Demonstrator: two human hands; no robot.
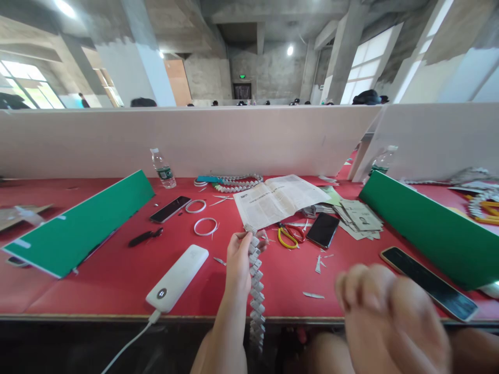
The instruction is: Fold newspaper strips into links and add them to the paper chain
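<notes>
A long zigzag chain of folded paper [256, 280] runs from the table's middle down past its front edge, where its lower end blurs. Near its upper end, my left hand [239, 254] grips it between thumb and fingers. My right hand [390, 317] is lifted close to the camera at the lower right, blurred, with its fingers curled in. Whatever is inside it, if anything, is hidden. Just beyond the left hand lies a printed newspaper sheet [280, 197]. Scissors with yellow and red handles [288, 236] rest to the right of the chain, among cut paper scraps [318, 265].
A white power bank [177, 280] with a cable, a phone [170, 209], white rings [205, 226] and a black-handled tool [145, 237] lie left. Right are a phone [323, 230], paper slips [360, 218] and a larger phone [429, 283]. Green boards [86, 223] flank the red table; a bottle [162, 169] stands behind.
</notes>
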